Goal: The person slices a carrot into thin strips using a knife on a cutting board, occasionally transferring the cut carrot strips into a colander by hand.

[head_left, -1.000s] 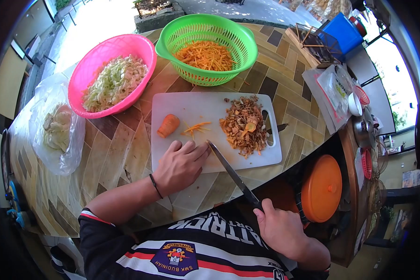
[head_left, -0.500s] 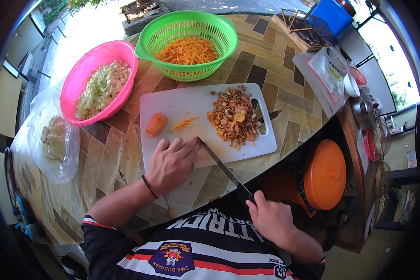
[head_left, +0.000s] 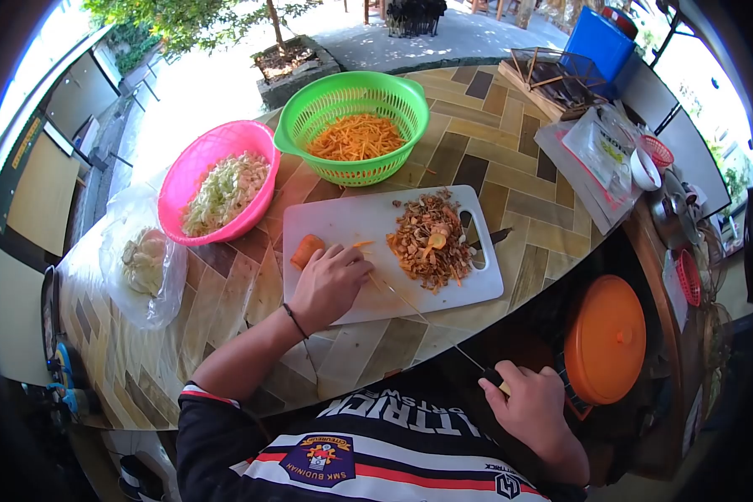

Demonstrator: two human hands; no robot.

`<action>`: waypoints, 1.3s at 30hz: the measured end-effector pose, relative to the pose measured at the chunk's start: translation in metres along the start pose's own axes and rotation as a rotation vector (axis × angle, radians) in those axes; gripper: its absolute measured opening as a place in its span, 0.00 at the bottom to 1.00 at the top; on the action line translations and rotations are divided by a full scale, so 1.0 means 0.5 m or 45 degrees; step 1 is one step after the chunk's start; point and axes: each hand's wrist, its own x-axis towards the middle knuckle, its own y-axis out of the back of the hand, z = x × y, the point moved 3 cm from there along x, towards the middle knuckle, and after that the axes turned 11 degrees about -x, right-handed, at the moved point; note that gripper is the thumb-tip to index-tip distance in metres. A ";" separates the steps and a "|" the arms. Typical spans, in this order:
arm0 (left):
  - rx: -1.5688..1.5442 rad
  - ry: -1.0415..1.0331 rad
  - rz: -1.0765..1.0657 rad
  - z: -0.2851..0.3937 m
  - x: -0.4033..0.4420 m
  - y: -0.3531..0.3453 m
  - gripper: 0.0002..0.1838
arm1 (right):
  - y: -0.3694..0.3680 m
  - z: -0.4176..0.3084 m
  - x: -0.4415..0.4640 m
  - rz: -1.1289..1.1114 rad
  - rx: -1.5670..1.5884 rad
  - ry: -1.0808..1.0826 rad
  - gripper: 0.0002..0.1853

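My left hand point(head_left: 330, 287) rests on the white cutting board point(head_left: 376, 311), its fingers bent down and pressed together; anything beneath the fingertips is hidden. Touching or just beside it is an orange carrot piece point(head_left: 306, 251), and a few thin carrot strips point(head_left: 361, 244) show past the fingers. In my right hand point(head_left: 523, 403) is the dark handle of a kitchen knife point(head_left: 470, 358). Its blade looks like a thin line, edge-on, running over the board's near edge toward my left fingertips. A heap of brown chopped pieces point(head_left: 427, 238) covers the board's right part.
Behind the board stand a green colander point(head_left: 376, 173) of shredded carrot and a pink basin point(head_left: 263, 205) of shredded pale-green vegetable. A plastic bag point(head_left: 163, 297) lies left. Plastic packets point(head_left: 598, 167) sit at the right, and a lidded orange container point(head_left: 607, 335) is below the table edge.
The view has tilted up, so everything appears lower and further right. My left hand has moved forward on the board, over the carrot strips. The knife blade has turned from broadside to edge-on.
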 end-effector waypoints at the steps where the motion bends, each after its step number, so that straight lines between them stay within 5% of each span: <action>1: 0.001 -0.025 -0.052 -0.003 0.009 -0.002 0.09 | -0.007 0.010 0.001 0.066 -0.001 -0.001 0.13; 6: 0.063 -0.091 -0.239 -0.005 0.025 -0.009 0.05 | -0.056 0.060 0.020 0.294 -0.080 0.001 0.16; 10: -0.204 0.047 0.045 0.004 0.024 0.014 0.07 | -0.079 0.084 0.040 0.483 -0.147 0.074 0.18; 17: -0.105 -0.008 -0.205 0.073 0.039 0.014 0.06 | -0.072 0.071 0.087 0.553 -0.223 0.260 0.20; 27: 0.205 0.261 0.128 -0.048 0.016 0.057 0.07 | -0.093 0.079 0.131 0.522 -0.113 0.355 0.22; 34: 0.323 0.122 -0.094 -0.017 0.033 0.071 0.21 | -0.114 0.110 0.134 0.512 0.023 0.245 0.22; 39: 0.178 0.217 -0.256 -0.048 0.024 0.057 0.17 | -0.130 0.111 0.130 0.528 0.160 0.205 0.22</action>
